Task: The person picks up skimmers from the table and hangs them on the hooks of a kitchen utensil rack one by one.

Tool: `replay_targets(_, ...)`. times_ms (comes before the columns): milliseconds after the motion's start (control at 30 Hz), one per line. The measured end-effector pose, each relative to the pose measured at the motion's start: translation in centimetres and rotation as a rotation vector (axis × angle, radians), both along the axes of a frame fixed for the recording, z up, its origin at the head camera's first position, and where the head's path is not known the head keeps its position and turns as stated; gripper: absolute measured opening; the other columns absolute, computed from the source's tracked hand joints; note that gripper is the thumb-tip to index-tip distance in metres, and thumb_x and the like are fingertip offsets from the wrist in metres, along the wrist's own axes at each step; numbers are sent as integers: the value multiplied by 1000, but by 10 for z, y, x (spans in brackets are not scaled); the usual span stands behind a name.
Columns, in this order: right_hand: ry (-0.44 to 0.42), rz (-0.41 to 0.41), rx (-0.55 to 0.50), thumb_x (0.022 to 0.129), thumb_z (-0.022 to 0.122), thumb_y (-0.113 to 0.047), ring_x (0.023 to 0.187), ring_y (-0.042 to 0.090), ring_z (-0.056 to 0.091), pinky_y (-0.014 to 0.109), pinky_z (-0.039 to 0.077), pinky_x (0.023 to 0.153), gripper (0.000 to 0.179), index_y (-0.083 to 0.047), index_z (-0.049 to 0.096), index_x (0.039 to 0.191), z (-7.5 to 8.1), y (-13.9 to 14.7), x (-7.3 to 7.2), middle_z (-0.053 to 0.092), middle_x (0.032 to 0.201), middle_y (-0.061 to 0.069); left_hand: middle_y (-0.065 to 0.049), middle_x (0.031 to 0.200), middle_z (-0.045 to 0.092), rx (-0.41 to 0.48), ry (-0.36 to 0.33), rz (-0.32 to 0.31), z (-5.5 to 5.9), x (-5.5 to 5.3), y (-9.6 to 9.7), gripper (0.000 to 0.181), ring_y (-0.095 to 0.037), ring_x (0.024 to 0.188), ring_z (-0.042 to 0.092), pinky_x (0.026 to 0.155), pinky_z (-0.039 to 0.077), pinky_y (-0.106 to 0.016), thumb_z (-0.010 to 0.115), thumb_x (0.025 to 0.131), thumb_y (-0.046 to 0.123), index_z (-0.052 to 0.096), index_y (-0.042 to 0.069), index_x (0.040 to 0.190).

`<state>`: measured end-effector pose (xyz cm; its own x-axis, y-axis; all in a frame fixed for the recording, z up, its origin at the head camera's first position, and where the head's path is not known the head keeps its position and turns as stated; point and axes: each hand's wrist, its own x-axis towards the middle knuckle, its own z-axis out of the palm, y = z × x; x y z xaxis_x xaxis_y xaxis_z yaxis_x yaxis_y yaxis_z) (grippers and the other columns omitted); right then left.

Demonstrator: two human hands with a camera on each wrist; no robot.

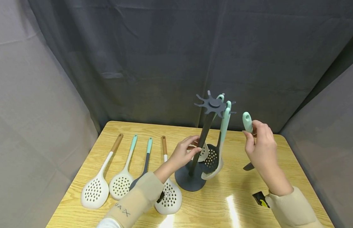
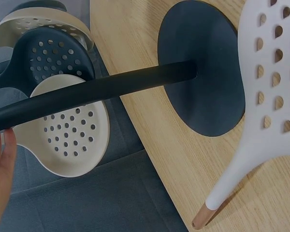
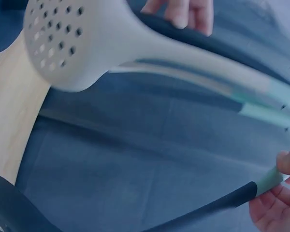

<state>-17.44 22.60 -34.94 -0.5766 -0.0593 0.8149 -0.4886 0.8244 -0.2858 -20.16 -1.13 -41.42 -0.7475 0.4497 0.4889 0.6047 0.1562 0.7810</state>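
My left hand (image 1: 185, 150) grips the dark pole of a utensil stand (image 1: 190, 180) between thumb and fingers, partway up. From the stand's pronged top hang several slotted skimmers with mint handles: a dark skimmer (image 1: 211, 158), a cream skimmer (image 1: 215, 172) in front and another cream skimmer (image 2: 70, 140) behind the pole. To the right of the stand, my right hand (image 1: 262, 145) pinches the mint handle of another dark skimmer (image 3: 217, 205). That handle's holed end points up in the head view. Its dark perforated head shows partly at the lower left of the right wrist view.
Left of the stand, a row of skimmers lies on the wooden table (image 1: 239, 193): a white skimmer (image 1: 95, 191) with a wooden handle, a cream skimmer (image 1: 121, 183), a dark mint-handled utensil (image 1: 147, 161) and another white skimmer (image 1: 170, 202). A dark curtain (image 1: 153, 63) hangs behind.
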Motion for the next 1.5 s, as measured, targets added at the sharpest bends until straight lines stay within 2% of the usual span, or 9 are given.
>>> replay_targets(233,3,20,19,72,69,11,70,31,54,30,39,59,41,7,49,107,12,-9,19,52,82,19,-20,109,57,-2,10,5,0,0,0,34,-30,98,59,83,52,-24,58,87,0,51,-5,121)
replay_targets(467,-44,69,29,73,68,9,70,28,57,30,45,57,39,6,50,107,27,-25,38,54,83,16,-20,110,57,-3,10,4,0,0,0,35,-30,98,59,83,51,-23,58,88,1,51,-5,121)
replay_targets(633,-60,121,23,73,69,8,69,24,56,17,45,60,37,6,50,105,35,-35,45,55,81,13,-20,110,57,-1,12,5,0,0,0,35,-30,98,59,83,52,-23,58,87,0,51,-6,121)
replay_targets(767,-68,161,25,70,71,9,68,20,56,12,45,62,39,6,50,104,38,-43,47,56,81,11,-20,110,57,-3,17,11,0,0,0,36,-30,97,60,82,52,-24,59,87,0,51,-5,121)
replay_targets(967,-76,203,38,67,74,10,67,16,57,13,46,56,43,6,51,103,42,-53,48,58,82,10,-19,110,57,-10,25,18,-2,-1,0,36,-30,97,60,82,52,-23,59,87,0,51,-5,122)
replay_targets(1133,-86,209,25,69,74,7,66,16,58,14,44,49,40,4,52,102,42,-59,47,58,80,7,-19,110,57,-13,22,20,-2,-1,0,36,-29,98,60,83,52,-23,59,87,1,51,-5,122)
replay_targets(1500,-94,183,7,71,74,3,64,14,58,17,47,50,35,4,51,98,41,-66,45,57,77,7,-19,109,57,-23,14,26,0,0,1,35,-29,97,60,83,52,-23,58,87,2,51,-4,120)
